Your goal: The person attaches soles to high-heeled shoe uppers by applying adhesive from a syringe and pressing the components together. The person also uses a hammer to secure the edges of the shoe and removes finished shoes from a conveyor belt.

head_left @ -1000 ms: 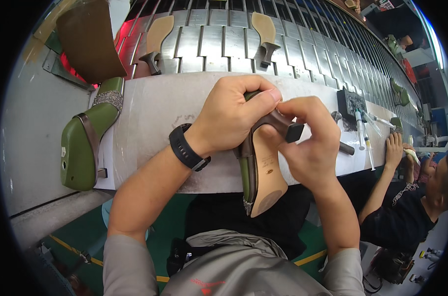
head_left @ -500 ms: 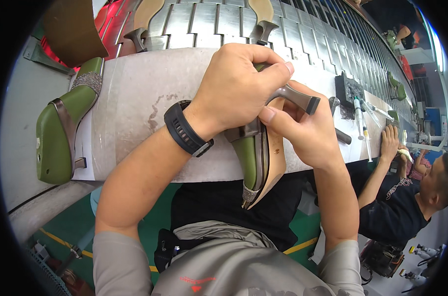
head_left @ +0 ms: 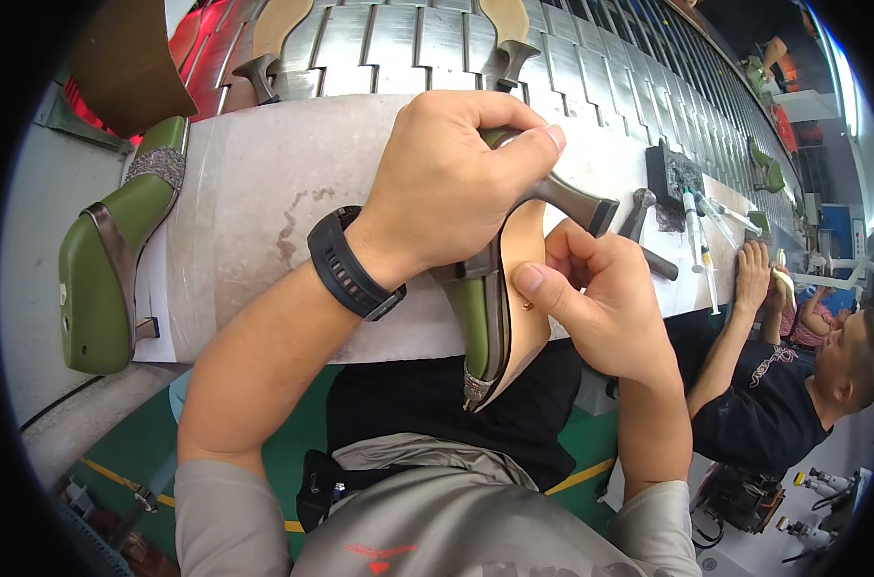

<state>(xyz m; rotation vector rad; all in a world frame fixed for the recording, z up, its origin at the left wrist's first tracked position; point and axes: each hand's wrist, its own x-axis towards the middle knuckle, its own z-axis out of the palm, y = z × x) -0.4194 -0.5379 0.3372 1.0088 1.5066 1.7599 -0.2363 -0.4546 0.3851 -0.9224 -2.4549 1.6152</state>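
A high-heeled shoe on a green last (head_left: 477,322) lies tilted at the table's front edge, toe toward me. It has a dark bronze strap, a glittery toe band and a tan sole (head_left: 525,245). My left hand (head_left: 461,178) is closed around its back end, beside the dark heel (head_left: 581,204) that sticks out rightward. My right hand (head_left: 605,298) has its fingers curled and its thumb pressed on the sole's face below the heel. Its fingertips are partly hidden. A small brown mark shows on the sole under the thumb.
Another green last with a shoe upper (head_left: 105,274) stands at the left. Soles with heels (head_left: 504,58) lie on the metal slat conveyor (head_left: 398,43) behind. To the right are a hammer (head_left: 637,213), a black block (head_left: 672,178) and several syringes (head_left: 695,226). A co-worker (head_left: 769,394) sits farther right.
My right hand has slid down from the heel's base onto the sole, moving away from my left hand. The left hand keeps its grip; the whole view has shifted slightly.
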